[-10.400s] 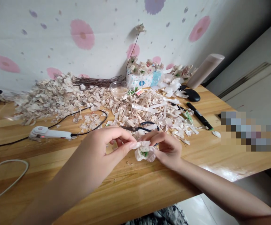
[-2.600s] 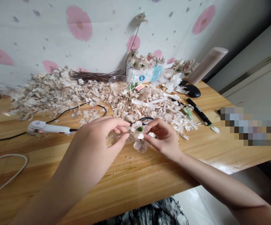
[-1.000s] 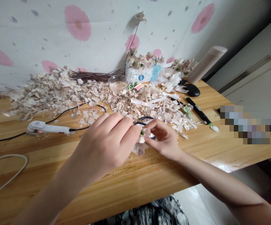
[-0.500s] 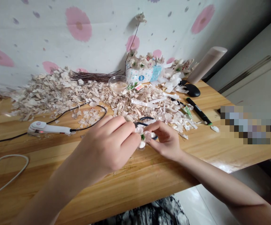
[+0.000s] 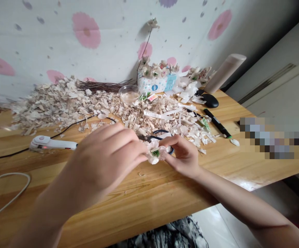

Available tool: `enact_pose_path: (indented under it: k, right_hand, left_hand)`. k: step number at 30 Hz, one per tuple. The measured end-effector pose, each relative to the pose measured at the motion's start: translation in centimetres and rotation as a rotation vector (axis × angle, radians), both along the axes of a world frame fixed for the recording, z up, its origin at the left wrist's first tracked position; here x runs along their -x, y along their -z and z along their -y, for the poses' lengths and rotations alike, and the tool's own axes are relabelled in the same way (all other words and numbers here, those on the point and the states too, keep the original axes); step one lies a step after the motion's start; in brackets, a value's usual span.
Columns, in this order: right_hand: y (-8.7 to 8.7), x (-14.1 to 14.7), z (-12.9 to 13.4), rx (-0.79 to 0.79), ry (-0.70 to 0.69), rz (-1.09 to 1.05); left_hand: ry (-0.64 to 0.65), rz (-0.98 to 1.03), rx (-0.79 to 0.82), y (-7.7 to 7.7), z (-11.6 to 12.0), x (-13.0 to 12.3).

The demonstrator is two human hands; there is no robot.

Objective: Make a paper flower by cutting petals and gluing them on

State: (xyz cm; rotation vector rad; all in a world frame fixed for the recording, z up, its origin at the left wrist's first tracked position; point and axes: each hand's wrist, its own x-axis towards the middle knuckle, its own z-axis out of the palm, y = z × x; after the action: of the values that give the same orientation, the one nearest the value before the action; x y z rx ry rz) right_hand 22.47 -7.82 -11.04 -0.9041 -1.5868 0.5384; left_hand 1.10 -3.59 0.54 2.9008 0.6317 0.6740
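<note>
Wood-grain tabletop (image 5: pixel 149 206), shiny near its right end; heaped pale petal scraps (image 5: pixel 53 103) spread across the back, floral-print wall covering (image 5: pixel 41 44) behind, pale cabinet (image 5: pixel 281 93) to the right. Above the near part of the surface, a green-centred whitish flower (image 5: pixel 155 152) is held between both hands: left hand (image 5: pixel 110 151) pinches its left edge, right hand (image 5: pixel 182 156) its right, each grip closed at the fingertips.

Light: soft, middling; patterned wall (image 5: pixel 123 44) pale, upper-right corner dim | Shadow: twig-top flower (image 5: pixel 153 23) throws one leftward, suggesting light from right; desk (image 5: pixel 139 196) darker under right forearm (image 5: pixel 232 194) | Glare: white patch, desk's right side | Focus: left hand (image 5: pixel 110 155) slightly soft | Lens: edges stretched; pixelated block (image 5: pixel 269 137) at right
</note>
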Motion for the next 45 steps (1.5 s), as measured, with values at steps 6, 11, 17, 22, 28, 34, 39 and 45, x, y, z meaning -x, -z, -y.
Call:
enact_pose_path:
  k: [6,11,17,22,28,34,39,45]
  right_hand:
    - [-0.1,0.1,0.0,-0.019,0.01,0.037]
    - [0.1,0.1,0.0,-0.01,0.016,0.065]
    - [0.1,0.1,-0.1,-0.014,0.006,0.067]
    - [0.0,0.0,0.0,-0.016,0.009,0.1]
    - [0.0,0.1,0.0,-0.04,-0.009,0.092]
    - [-0.1,0.1,0.0,-0.047,-0.014,0.1]
    - [-0.1,0.1,-0.1,-0.063,-0.024,0.143]
    - [-0.3,0.0,-0.1,-0.074,-0.023,0.181]
  left_hand:
    - [-0.182,0.117,0.192,0.2,0.0,-0.3]
    - [-0.214,0.114,0.418,0.9,0.2,-0.9]
    - [-0.237,0.132,0.442,1.2,0.3,-1.0]
    - [-0.242,0.141,0.455,1.4,0.6,-1.3]
    - [-0.225,0.123,0.45,1.5,0.9,-1.4]
    - [-0.214,0.082,0.483,1.5,0.8,-1.5]
    - [-0.213,0.077,0.475,1.5,0.8,-1.3]
    - [-0.2,0.053,0.454,1.6,0.9,-1.1]
